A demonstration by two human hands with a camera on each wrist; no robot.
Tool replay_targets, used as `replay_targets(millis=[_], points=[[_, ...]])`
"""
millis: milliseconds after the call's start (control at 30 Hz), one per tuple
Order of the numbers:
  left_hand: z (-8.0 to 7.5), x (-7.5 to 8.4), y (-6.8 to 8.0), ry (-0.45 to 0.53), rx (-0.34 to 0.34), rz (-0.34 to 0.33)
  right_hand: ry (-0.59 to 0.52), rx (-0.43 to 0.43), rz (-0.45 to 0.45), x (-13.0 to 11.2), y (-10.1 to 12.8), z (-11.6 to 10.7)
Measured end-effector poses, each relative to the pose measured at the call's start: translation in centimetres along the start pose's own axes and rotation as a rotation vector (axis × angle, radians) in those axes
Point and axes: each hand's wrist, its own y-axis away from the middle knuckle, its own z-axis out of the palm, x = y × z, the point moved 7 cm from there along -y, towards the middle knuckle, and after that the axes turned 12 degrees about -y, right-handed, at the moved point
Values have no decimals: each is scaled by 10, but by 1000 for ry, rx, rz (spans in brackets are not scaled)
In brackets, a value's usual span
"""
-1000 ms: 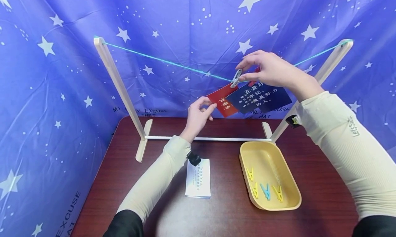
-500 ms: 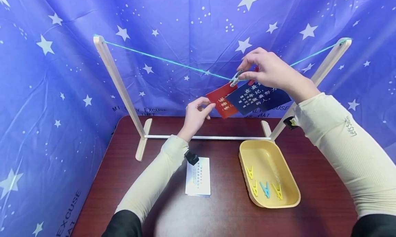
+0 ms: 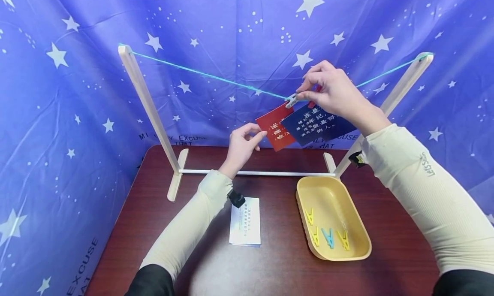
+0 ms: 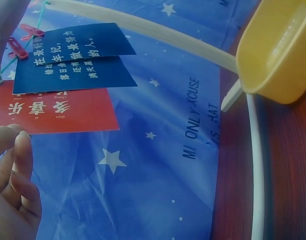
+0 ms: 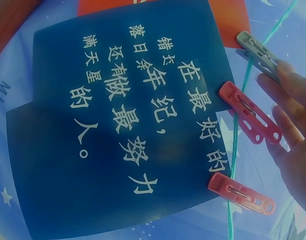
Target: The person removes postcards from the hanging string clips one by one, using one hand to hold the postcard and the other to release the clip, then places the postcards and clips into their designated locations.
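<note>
Two blue cards (image 3: 318, 124) hang pegged at centre frame; my right hand (image 3: 333, 92) pinches the grey peg (image 3: 291, 100) onto the red card (image 3: 275, 131), which my left hand (image 3: 241, 143) pinches, with one white card (image 3: 245, 221) left on the table (image 3: 278, 266).

Grey peg (image 3: 291, 101) now lower, level with the string (image 3: 216, 78), in right hand (image 3: 335, 92).

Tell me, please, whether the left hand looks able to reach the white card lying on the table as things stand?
Probably yes. The left hand pinches the red card and would have to let go first; the white card lies uncovered on the table beside that forearm, with nothing between.
</note>
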Motion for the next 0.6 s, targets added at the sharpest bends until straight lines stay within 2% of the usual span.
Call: replay_targets(millis=[300,600], points=[[-4,-1,1,4,11,12,-31,115,-60,-2,1,-6],[-9,-7,3,0,33,10,-34,167,-62,-5,3,-11]])
